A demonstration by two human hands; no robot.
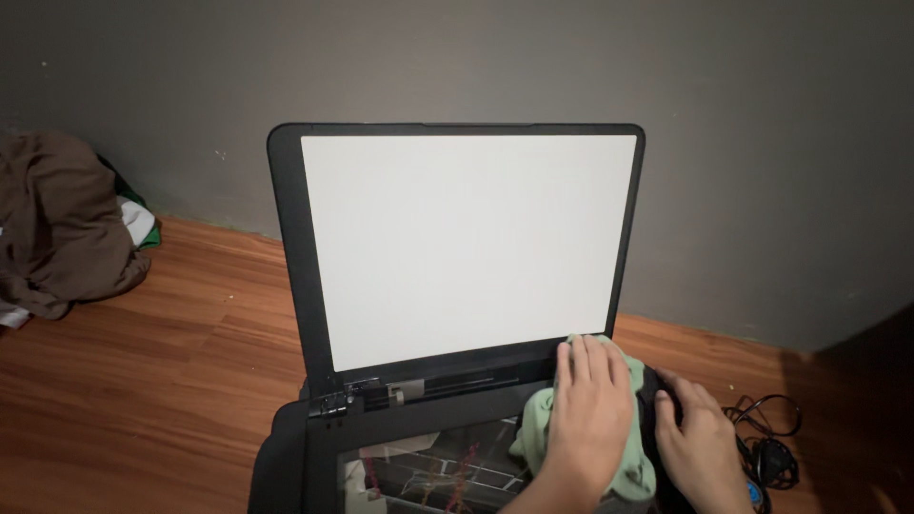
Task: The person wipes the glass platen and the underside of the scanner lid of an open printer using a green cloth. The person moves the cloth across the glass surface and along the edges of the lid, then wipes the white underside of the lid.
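Green cloth lies on the near right part of a black scanner, bunched over the right end of the glass and up against the hinge edge. Left hand lies flat on the cloth, fingers stretched out and close together, pointing far — pressing it down, not clasping it. Right hand sits just beside it on the right, on the scanner's black right edge, fingers curled over that edge; whether it clasps anything I cannot tell. Scanner lid stands raised, its white inner pad facing near. Black cable lies coiled on the wooden floor to the right. Far left, a brown heap of clothes rests against the grey wall.
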